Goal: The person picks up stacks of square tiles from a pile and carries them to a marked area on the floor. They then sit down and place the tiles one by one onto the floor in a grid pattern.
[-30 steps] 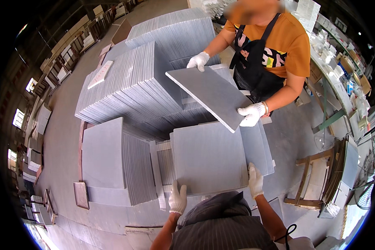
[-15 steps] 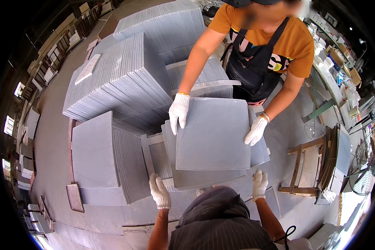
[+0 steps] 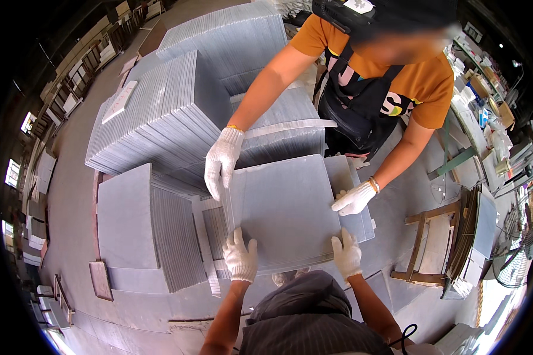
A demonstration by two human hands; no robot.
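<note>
A square grey slab (image 3: 281,207) lies flat on top of others, in front of me. My left hand (image 3: 240,258), in a white knit glove, is at its near left corner, thumb over the top and fingers along the edge. At the near right corner my gloved right hand (image 3: 346,254) has hold of the edge the same way. The undersides of both hands are hidden. Across from me a co-worker's gloved hand (image 3: 222,160) touches the slab's far left corner. Their other gloved hand (image 3: 355,200) rests by its right edge.
Grey slabs stand on edge in a large stack (image 3: 148,112) at the far left and a smaller one (image 3: 177,236) nearer. Another slab (image 3: 352,195) sticks out at right. A wooden rack (image 3: 426,242) with boards and a fan (image 3: 512,266) stand farther right.
The slab has moved left and toward me, onto those beneath. My hands have closed in from both sides to its near corners. The co-worker has leaned in, hands shifting left.
</note>
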